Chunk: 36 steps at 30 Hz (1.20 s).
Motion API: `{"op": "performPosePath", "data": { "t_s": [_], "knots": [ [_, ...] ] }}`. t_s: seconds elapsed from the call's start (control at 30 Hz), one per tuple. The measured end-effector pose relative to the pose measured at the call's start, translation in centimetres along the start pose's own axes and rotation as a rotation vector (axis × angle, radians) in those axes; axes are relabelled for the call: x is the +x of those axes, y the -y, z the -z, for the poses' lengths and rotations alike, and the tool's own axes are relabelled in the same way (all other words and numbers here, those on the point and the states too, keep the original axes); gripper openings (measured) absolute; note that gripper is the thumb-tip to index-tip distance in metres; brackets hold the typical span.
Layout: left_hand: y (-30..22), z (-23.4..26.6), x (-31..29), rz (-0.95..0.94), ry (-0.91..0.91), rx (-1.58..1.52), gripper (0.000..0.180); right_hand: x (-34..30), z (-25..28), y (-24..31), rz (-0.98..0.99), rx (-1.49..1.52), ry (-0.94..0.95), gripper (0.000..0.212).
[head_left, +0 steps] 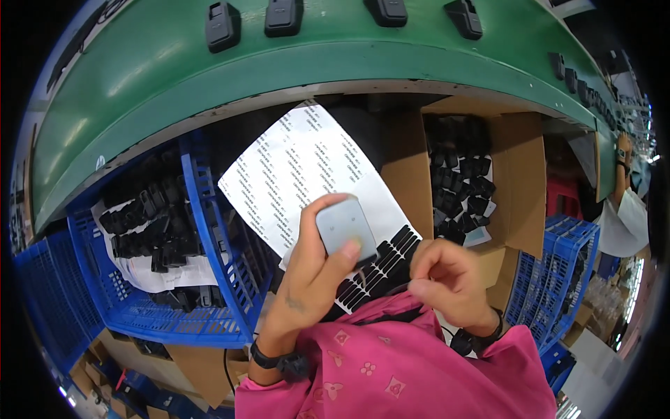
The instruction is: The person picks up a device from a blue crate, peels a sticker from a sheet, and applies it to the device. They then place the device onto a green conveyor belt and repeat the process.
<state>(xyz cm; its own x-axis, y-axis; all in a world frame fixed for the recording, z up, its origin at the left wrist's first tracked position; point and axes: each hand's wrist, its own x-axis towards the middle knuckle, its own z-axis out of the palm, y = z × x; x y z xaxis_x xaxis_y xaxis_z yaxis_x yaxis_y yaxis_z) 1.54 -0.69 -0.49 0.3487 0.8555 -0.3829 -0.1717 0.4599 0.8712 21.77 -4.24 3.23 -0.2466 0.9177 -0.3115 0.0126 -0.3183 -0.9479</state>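
Note:
My left hand point(307, 269) is closed round a light grey, rounded-square plastic case point(341, 229), its thumb pressed on the lower face. Two small marks show on that face. Beneath it lies a white sheet point(300, 157) with rows of small print. Several black strip stickers point(384, 262) line the sheet's lower right part. Just right of these strips, my right hand point(450, 279) has thumb and fingertips pinched together; whatever is between them, if anything, cannot be made out. A wristband sits on each of my wrists.
A blue plastic basket point(230, 297) of black devices stands left, a cardboard box point(525, 181) of similar ones right. Beyond runs a green conveyor or bench point(328, 66) carrying several black chargers point(283, 17). More blue baskets point(558, 269) and another person's arm point(620, 174) are far right.

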Motion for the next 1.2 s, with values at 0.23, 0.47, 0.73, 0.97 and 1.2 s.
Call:
{"op": "performPosePath", "data": {
  "t_s": [0.23, 0.47, 0.73, 0.97, 1.2],
  "knots": [
    [-2.1, -2.4, -2.1, -0.208, 0.088, 0.199, 0.050, 2.3, -1.2, 3.2, 0.013, 0.374, -0.065, 0.011],
    [-3.2, -2.6, -2.0, -0.191, 0.106, 0.243, 0.050, 3.0, -2.0, 3.9, -0.005, 0.373, -0.135, 0.012],
    [-3.4, -2.2, -1.7, -0.214, 0.114, 0.323, 0.048, 3.5, -1.9, 3.9, 0.030, 0.380, -0.109, 0.009],
    [-3.4, -2.2, -1.7, -0.212, 0.098, 0.345, 0.048, 3.7, -2.0, 4.0, -0.024, 0.370, -0.120, 0.010],
    [-3.4, -2.2, -1.6, -0.234, 0.084, 0.383, 0.049, 3.9, -2.0, 3.8, -0.017, 0.339, -0.124, 0.009]
  ]
}}
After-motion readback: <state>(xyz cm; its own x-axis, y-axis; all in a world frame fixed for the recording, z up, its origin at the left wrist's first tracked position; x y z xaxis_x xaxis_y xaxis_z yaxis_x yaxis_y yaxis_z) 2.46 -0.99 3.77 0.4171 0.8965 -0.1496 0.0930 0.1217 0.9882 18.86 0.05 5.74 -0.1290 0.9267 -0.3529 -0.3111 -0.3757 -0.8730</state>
